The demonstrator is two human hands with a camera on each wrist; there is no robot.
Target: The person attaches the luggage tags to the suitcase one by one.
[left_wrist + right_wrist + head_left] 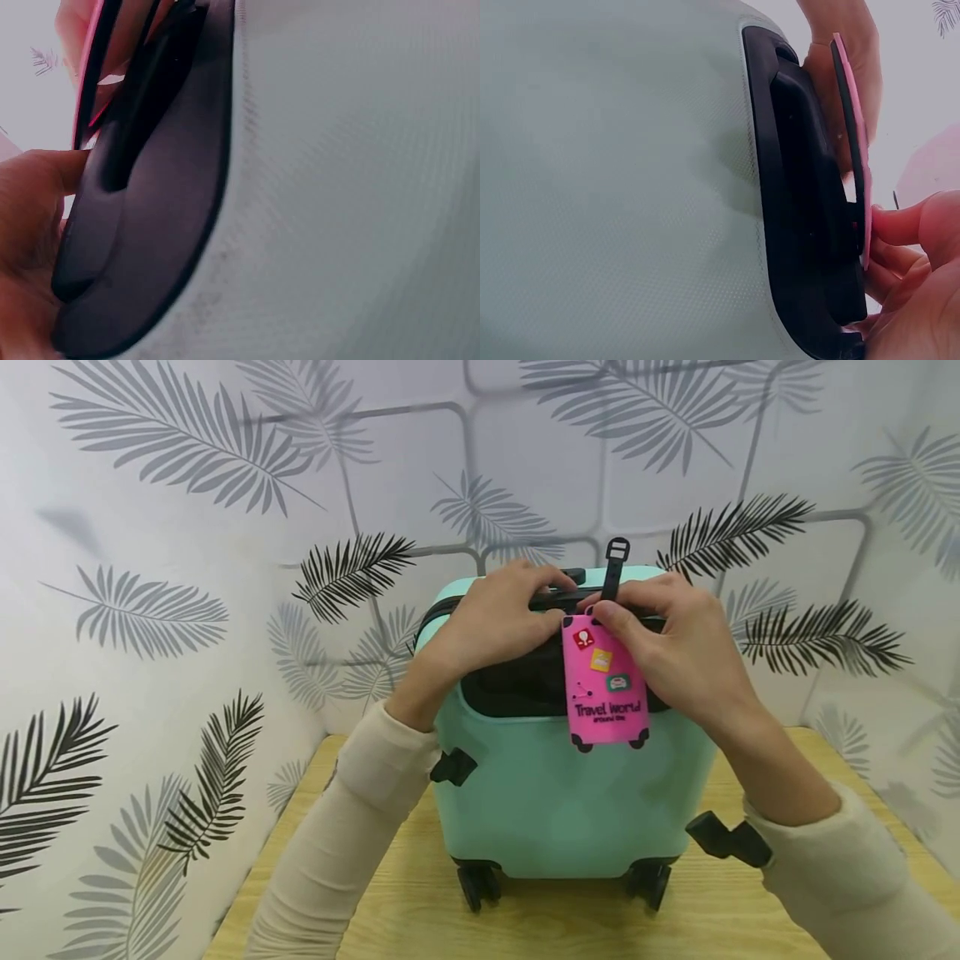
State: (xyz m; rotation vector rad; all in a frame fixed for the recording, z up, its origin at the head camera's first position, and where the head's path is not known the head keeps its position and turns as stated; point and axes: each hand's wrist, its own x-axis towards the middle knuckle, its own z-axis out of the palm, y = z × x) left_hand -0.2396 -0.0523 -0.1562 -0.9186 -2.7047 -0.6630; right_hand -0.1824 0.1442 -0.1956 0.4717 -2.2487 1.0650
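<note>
A mint-green suitcase (pixel 570 810) has a black handle (pixel 814 124) set in a black recess. My left hand (pixel 498 618) curls over this handle, thumb at its near side; its other fingertips are partly hidden. In front of the handle hangs a pink luggage tag (pixel 606 693) with "Travel World" lettering and small coloured pictures. With thumb and fingers, my right hand (pixel 675 635) pinches the tag's top end. The tag's black strap (pixel 613 572) sticks up above the right thumb, its buckle end free. How the strap passes by the handle is hidden.
The suitcase stands upright on its black wheels (pixel 648 885) on a light wood-grain table (pixel 405 893). Close behind it rises a white wall covering (pixel 405 485) with grey and black feather-like leaves.
</note>
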